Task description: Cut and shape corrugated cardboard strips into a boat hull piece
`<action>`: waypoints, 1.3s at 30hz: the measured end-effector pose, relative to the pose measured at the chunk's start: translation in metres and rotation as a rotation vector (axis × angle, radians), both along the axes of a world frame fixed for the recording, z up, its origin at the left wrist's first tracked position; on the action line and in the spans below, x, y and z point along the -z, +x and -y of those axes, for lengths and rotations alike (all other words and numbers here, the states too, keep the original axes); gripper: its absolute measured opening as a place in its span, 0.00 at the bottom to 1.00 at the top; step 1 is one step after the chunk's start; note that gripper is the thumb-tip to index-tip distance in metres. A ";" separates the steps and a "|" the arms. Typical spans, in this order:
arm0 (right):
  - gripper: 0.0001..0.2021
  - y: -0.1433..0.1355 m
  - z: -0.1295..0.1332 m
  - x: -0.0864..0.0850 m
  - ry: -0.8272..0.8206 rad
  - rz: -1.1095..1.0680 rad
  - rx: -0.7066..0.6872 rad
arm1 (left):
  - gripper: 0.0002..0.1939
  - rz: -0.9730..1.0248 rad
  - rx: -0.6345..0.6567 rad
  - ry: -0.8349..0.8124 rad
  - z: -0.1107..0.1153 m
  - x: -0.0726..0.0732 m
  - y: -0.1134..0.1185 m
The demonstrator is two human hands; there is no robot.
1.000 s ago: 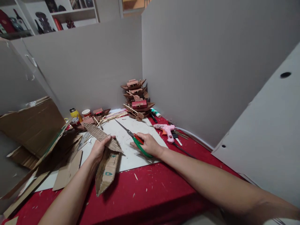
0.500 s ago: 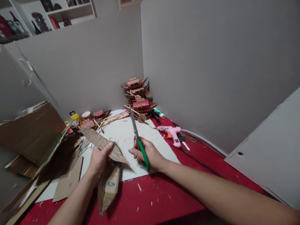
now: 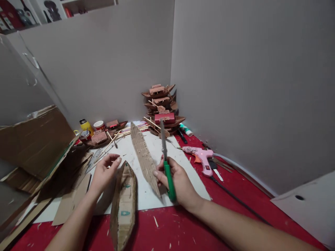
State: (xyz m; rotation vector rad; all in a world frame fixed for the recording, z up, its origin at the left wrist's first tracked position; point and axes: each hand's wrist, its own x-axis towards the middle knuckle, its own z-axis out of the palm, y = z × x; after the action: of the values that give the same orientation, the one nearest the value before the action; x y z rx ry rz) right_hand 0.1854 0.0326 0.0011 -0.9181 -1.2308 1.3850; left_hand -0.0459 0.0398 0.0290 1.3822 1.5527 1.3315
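My right hand holds green-handled scissors with the blades pointing up and away. Between its thumb and fingers it also grips the near part of a pointed, ribbed cardboard strip. My left hand holds nothing, its fingers apart and slightly curled, just left of a cardboard boat hull. The hull stands lengthwise near the front, with green print inside and its far tip beside my left fingertips.
A pink glue gun with a black cable lies on the red cloth at right. Finished boats are stacked in the corner. Cardboard sheets, cups and a yellow bottle stand left.
My left hand has let go of the cardboard strip and moved left. The strip is now in my right hand with the scissors, and the hull shows fully. The camera view has shifted slightly left.
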 end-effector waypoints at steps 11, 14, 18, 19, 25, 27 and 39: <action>0.20 0.007 -0.006 -0.003 -0.058 -0.034 0.034 | 0.07 -0.287 0.125 -0.152 -0.004 0.015 0.005; 0.20 0.007 -0.004 -0.008 -0.034 -0.012 0.021 | 0.06 -0.303 0.054 -0.115 -0.008 0.017 0.002; 0.22 0.006 -0.003 -0.013 -0.041 0.010 0.016 | 0.17 -0.271 -0.063 -0.014 -0.008 0.001 -0.001; 0.22 0.006 -0.003 -0.012 -0.037 0.013 0.012 | 0.21 -0.255 -0.077 0.009 -0.007 -0.007 0.000; 0.21 0.005 0.001 -0.006 -0.004 0.036 -0.119 | 0.22 0.101 0.160 -0.020 -0.004 -0.044 0.027; 0.20 0.006 0.004 -0.004 0.009 0.040 -0.171 | 0.18 0.180 0.206 -0.002 -0.009 -0.044 0.035; 0.19 0.018 -0.006 -0.013 0.104 0.168 -0.253 | 0.14 0.330 0.330 0.013 -0.018 -0.058 0.036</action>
State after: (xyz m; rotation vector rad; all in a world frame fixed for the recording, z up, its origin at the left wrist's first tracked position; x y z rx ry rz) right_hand 0.2038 0.0390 0.0137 -0.8413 -1.5754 1.4459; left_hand -0.0099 0.0578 0.0872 1.2833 1.0503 1.2867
